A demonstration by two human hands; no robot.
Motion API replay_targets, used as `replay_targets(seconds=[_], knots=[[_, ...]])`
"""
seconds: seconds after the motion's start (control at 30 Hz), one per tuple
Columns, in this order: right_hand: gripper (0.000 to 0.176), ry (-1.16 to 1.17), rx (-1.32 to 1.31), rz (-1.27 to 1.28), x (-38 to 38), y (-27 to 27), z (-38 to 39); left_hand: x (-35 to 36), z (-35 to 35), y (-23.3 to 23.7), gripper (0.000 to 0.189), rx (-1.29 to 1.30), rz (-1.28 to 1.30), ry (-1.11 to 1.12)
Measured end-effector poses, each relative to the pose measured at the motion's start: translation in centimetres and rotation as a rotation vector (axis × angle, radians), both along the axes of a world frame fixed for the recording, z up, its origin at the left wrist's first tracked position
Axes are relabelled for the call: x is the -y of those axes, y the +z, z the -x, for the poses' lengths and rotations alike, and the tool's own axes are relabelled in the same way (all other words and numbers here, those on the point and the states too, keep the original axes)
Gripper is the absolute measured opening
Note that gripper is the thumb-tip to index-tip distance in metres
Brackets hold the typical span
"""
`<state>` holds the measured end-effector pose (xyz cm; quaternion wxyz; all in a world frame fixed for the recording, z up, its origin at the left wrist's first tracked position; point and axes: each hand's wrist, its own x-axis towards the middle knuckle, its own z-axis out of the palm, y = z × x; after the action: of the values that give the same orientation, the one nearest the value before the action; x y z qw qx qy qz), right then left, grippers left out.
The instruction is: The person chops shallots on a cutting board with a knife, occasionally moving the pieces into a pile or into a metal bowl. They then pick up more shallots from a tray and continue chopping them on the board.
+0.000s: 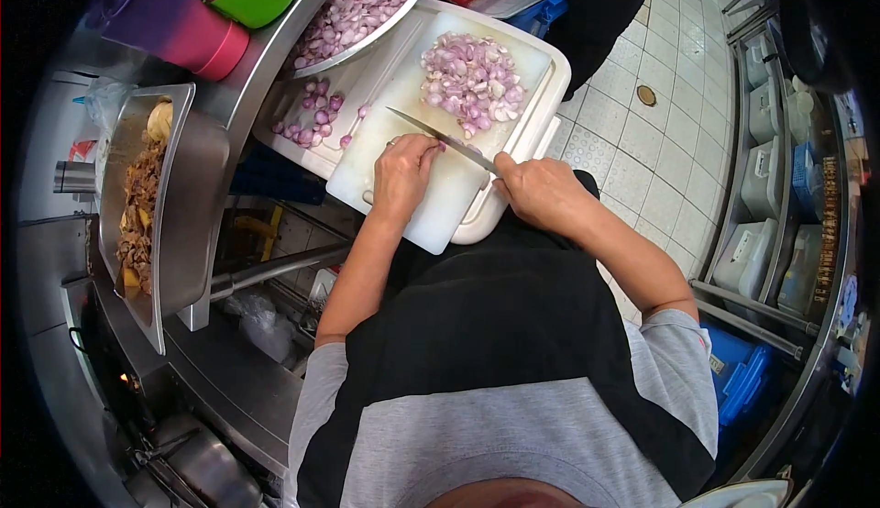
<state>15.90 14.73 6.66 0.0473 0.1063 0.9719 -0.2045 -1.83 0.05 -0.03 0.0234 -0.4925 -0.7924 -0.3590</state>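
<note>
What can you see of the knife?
The knife has a long, slim, grey blade, metal by its look, tapering to a point. The right hand grips it and hides most of the handle. The blade slants over the white board, tip forward and left, between the chopped shallots and the left hand, whose fingertips hold a shallot close beside it. Whether the edge touches the board, I cannot tell.
</note>
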Motion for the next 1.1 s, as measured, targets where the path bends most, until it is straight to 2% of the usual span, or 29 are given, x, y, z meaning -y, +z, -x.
replay_targets(seconds=[0.3, 0.53, 0.77, 0.93, 1.1], knots=[[0.024, 0.015, -0.038, 0.005, 0.0, -3.1, 3.0, 0.1, 0.0, 0.0, 0.011, -0.04, -0.05, -0.012], [0.026, -0.002, 0.018, 0.016, 0.3, -0.1, 0.6, 0.1, 0.2, -0.5, 0.011, -0.042, -0.059, -0.011], [0.023, -0.021, -0.042, 0.033, 0.4, -3.4, 3.1, 0.1, 0.0, -0.2, 0.011, -0.06, -0.084, -0.012], [0.026, -0.005, 0.006, 0.066, 0.3, -0.9, 1.6, 0.3, 0.0, -0.2, 0.013, -0.039, -0.034, -0.004], [0.026, -0.029, 0.036, 0.075, 0.7, -1.9, 1.8, 0.2, 0.0, -0.3, 0.014, -0.063, -0.053, -0.005]])
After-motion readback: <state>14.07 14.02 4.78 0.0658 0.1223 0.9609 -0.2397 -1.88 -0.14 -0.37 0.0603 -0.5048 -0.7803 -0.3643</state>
